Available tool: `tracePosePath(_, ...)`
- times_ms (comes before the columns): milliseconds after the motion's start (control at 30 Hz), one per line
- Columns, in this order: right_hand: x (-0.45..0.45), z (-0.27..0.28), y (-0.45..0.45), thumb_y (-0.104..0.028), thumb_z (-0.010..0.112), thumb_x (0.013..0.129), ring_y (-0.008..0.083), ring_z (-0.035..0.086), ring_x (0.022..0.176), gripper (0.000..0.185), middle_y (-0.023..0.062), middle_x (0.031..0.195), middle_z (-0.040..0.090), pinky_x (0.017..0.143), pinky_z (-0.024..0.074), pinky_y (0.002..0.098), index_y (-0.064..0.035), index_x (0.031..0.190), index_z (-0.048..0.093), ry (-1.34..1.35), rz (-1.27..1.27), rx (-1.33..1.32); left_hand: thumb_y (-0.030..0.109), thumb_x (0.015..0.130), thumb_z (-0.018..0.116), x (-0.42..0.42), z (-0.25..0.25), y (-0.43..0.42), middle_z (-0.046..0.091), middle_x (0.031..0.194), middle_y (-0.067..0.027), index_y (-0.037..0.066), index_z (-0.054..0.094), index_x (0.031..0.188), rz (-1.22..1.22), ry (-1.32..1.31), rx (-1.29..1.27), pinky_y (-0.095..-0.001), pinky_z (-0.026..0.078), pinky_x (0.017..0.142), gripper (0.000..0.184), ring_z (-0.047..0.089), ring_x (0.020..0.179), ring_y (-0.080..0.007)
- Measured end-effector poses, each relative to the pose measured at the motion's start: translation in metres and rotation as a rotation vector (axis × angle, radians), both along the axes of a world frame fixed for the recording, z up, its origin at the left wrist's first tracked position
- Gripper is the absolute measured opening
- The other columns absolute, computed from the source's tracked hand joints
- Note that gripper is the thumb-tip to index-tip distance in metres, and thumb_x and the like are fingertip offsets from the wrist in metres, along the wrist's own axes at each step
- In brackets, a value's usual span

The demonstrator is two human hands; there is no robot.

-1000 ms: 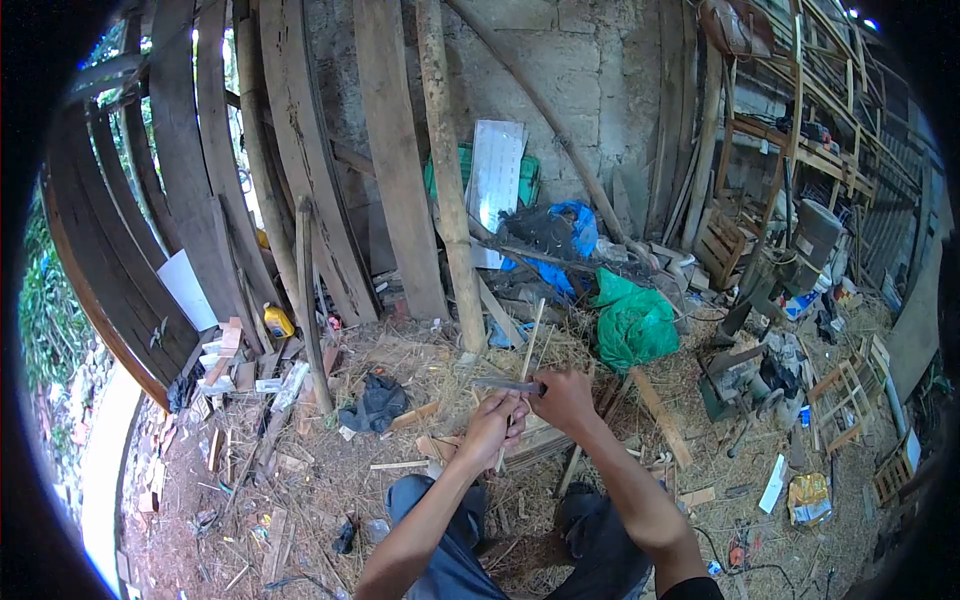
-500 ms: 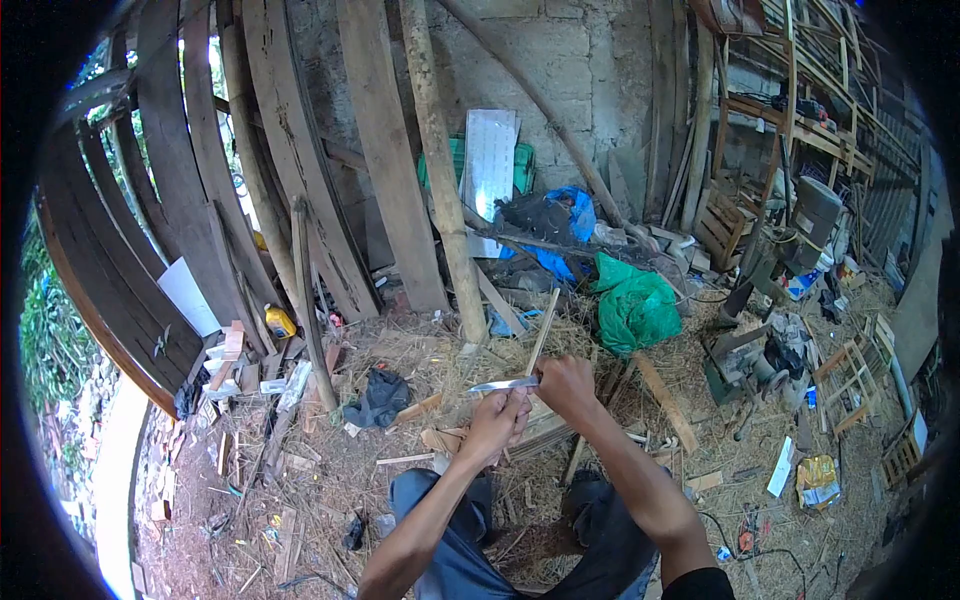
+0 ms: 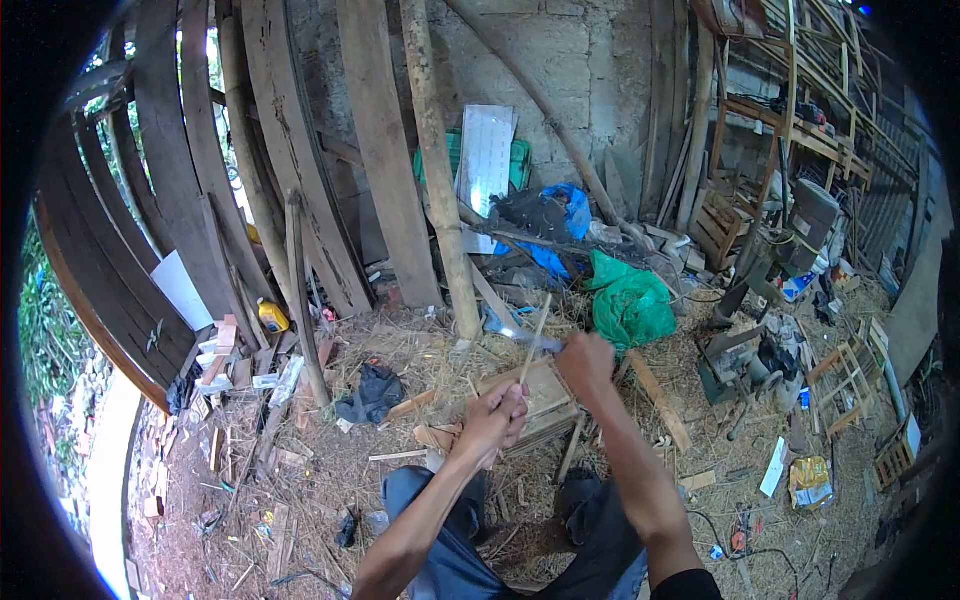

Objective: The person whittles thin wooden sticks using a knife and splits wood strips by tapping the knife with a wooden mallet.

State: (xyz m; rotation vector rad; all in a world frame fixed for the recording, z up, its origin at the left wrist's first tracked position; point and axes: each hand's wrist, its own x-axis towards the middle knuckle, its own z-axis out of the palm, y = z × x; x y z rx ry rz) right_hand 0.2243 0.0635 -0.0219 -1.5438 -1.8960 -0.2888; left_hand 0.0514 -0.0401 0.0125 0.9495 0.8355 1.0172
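Note:
My left hand [image 3: 494, 418] is closed around the lower part of a thin wooden stick [image 3: 541, 318], which points up and away from me. My right hand [image 3: 585, 362] grips a knife [image 3: 546, 343], its blade pointing left and blurred by motion. In this view the blade crosses the stick; whether they touch I cannot tell. A thin sliver also shows beside my left fingers, its lower end hidden. Below and beyond the hands, between my knees, lie flat wooden pieces [image 3: 545, 392].
Straw and wood scraps cover the ground. A black plastic bag [image 3: 371, 393] lies left, a green sack [image 3: 632, 303] ahead right. A wooden pole [image 3: 440, 190] stands in front; planks [image 3: 385, 150] lean on the wall. A yellow bottle [image 3: 272, 316] is at left, a wooden board [image 3: 660, 400] at right.
My right hand has moved up and slightly right with the knife, away from my left hand. The blade was just above the left fingers before. My left hand stays nearly in place.

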Motion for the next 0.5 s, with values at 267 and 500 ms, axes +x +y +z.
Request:
tracePosePath(267, 0.053, -0.021, 0.026, -0.018, 0.058, 0.077, 0.0353, 0.066, 0.074, 0.019, 0.0207, 0.077, 0.065, 0.062, 0.0527, 0.0452, -0.002, 0.069, 0.066, 0.164, -0.464, -0.303, 0.026, 0.099, 0.04, -0.004, -0.011, -0.013, 0.035, 0.069, 0.0052, 0.007, 0.047, 0.101, -0.194, -0.054, -0.225, -0.0186, 0.019, 0.041, 0.02, 0.028, 0.05, -0.0029)
tracePosePath(500, 0.061, -0.021, 0.015, -0.023, 0.061, 0.077, 0.0382, 0.064, 0.076, 0.022, 0.0225, 0.078, 0.065, 0.066, 0.0522, 0.0469, -0.0029, 0.077, 0.07, 0.285, -0.29, -0.369, 0.026, 0.099, 0.039, -0.02, -0.022, -0.006, 0.034, 0.069, 0.0055, 0.007, 0.047, 0.103, -0.108, 0.019, -0.203, -0.0179, 0.02, 0.04, 0.021, 0.026, 0.049, -0.0021)
